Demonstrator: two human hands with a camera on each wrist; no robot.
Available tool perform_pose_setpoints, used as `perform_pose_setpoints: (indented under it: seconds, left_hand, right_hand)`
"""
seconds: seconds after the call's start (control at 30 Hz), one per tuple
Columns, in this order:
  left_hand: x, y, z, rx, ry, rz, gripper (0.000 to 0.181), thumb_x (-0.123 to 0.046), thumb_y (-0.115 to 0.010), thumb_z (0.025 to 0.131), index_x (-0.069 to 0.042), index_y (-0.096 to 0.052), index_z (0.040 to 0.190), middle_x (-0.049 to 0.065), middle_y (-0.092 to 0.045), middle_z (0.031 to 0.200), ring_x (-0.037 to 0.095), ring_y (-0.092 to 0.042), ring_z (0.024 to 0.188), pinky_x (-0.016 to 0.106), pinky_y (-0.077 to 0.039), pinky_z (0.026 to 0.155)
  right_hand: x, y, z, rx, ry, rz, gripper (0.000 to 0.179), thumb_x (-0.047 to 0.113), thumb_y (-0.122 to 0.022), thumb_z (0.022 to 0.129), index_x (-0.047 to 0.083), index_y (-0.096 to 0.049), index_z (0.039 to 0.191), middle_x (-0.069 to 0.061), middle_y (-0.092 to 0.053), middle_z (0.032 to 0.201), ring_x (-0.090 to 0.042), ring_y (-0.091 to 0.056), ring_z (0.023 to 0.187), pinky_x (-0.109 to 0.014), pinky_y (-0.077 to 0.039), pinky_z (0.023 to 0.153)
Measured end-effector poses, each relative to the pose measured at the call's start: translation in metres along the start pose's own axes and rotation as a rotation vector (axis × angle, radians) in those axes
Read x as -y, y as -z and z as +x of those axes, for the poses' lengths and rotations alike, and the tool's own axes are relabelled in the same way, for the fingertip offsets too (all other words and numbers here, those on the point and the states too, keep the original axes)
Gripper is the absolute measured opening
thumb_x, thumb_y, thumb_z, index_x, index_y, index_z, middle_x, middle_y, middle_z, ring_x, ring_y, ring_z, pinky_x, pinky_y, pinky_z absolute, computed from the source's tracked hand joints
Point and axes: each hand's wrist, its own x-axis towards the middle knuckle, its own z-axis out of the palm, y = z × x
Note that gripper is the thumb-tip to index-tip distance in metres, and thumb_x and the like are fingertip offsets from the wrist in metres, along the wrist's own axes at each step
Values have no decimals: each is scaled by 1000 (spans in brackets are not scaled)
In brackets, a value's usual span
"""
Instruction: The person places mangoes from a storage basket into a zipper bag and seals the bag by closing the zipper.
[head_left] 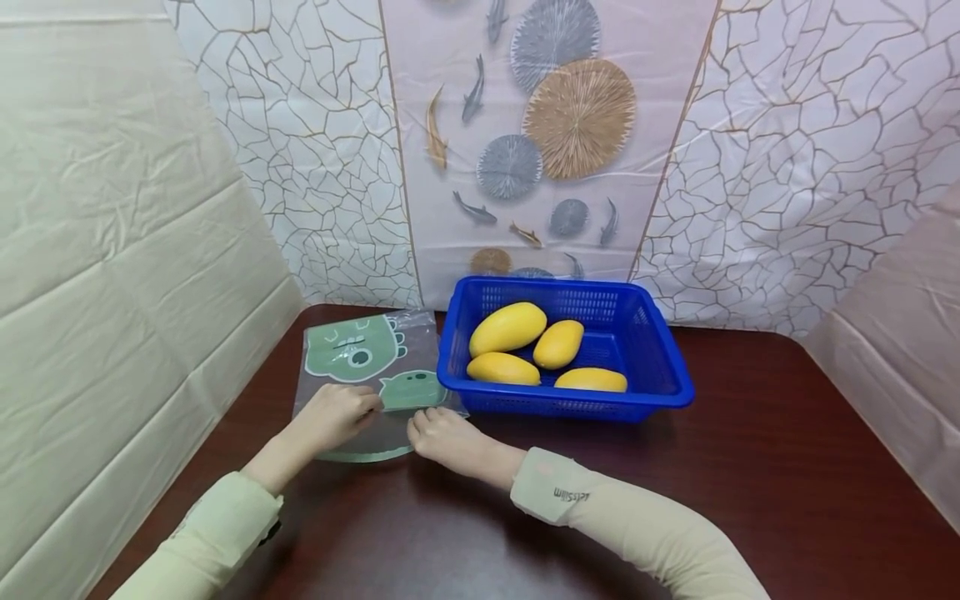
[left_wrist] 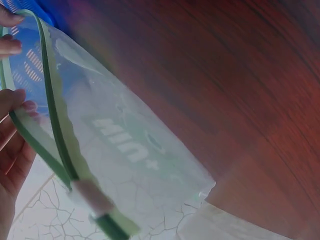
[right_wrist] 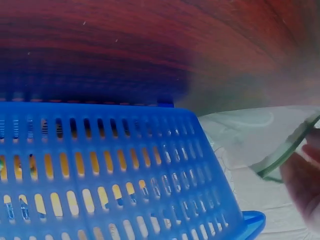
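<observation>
A clear zipper bag point(head_left: 411, 387) with green cartoon prints lies on the table, left of the blue basket. My left hand point(head_left: 339, 414) pinches one green zipper edge point(left_wrist: 37, 147) of its mouth. Opposite, my right hand point(head_left: 450, 442) grips the mouth's other side near the basket. Between the hands the two zipper strips stand apart, so the mouth gapes. A pale slider point(left_wrist: 92, 197) sits toward one end of the zipper. Several yellow mangoes point(head_left: 508, 328) rest in the basket.
The blue slotted plastic basket point(head_left: 570, 406) stands at the back of the dark red-brown table point(head_left: 757, 450), its left end close to the bag. Patterned cloth point(head_left: 345, 167) hangs behind the table, and pale cloth walls point(head_left: 112, 250) flank it.
</observation>
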Motion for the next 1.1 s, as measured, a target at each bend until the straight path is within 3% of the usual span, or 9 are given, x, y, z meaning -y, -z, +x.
perform_pose_setpoints:
  seconds: [0.2, 0.37, 0.47, 0.57, 0.8, 0.9, 1.0, 1.1]
  left_hand:
    - [-1, 1, -3, -49, -43, 30, 24, -2, -78, 67, -11, -72, 88, -2, -64, 76, 10, -59, 59, 24, -48, 53]
    - [-13, 2, 0, -111, -183, 104, 31, 2, -76, 67, -10, -71, 95, 2, -58, 81, 13, -55, 65, 24, -48, 54]
    - [-21, 1, 1, -55, -270, 118, 20, 3, -73, 67, -9, -70, 83, 1, -54, 76, 12, -51, 65, 23, -44, 53]
    - [-23, -5, -1, 33, -290, 161, 14, 2, -72, 68, -11, -68, 75, 0, -56, 74, 12, -53, 65, 23, -45, 53]
    - [-11, -14, -19, 105, -161, 301, 21, -12, -79, 62, -10, -72, 81, 1, -64, 75, 19, -57, 76, 30, -48, 72]
    - [-9, -13, -26, 136, -81, 331, 45, -26, -84, 56, -5, -72, 94, 5, -67, 81, 22, -58, 83, 34, -47, 82]
    - [-10, -7, -29, 159, 18, 344, 74, -40, -86, 51, 1, -67, 110, 13, -69, 101, 27, -61, 100, 38, -44, 95]
    - [-12, 0, -28, 177, 116, 366, 90, -47, -85, 53, 4, -59, 122, 20, -64, 119, 30, -57, 116, 40, -39, 103]
  right_hand:
    - [8, -8, 3, 5, -183, -51, 19, 8, -56, 84, 10, -71, 94, 1, -64, 79, -7, -56, 60, -19, -45, 51]
    - [10, -11, 4, 64, -234, -69, 25, 11, -54, 88, 10, -70, 106, 0, -67, 96, -8, -58, 65, -18, -47, 53]
    - [7, -11, 4, 104, -237, -23, 28, 11, -56, 88, 10, -68, 113, -1, -67, 101, -9, -59, 69, -18, -48, 56]
    - [5, -11, 5, 148, -247, 51, 27, 8, -59, 87, 8, -67, 113, -1, -68, 99, -10, -61, 72, -19, -50, 57]
    - [6, -15, 4, 165, -342, 164, 11, 1, -61, 79, 6, -68, 87, -1, -64, 75, -11, -60, 62, -21, -49, 51]
    - [8, -16, 6, 126, -384, 102, 15, 4, -61, 81, 5, -69, 93, -3, -65, 80, -11, -61, 65, -20, -51, 55]
    - [11, -14, 9, 91, -409, 18, 24, 8, -60, 84, 5, -69, 106, -5, -68, 95, -11, -63, 75, -20, -52, 63]
    - [12, -8, 12, 106, -421, -34, 31, 10, -57, 87, 6, -65, 117, -9, -66, 113, -13, -62, 83, -20, -52, 67]
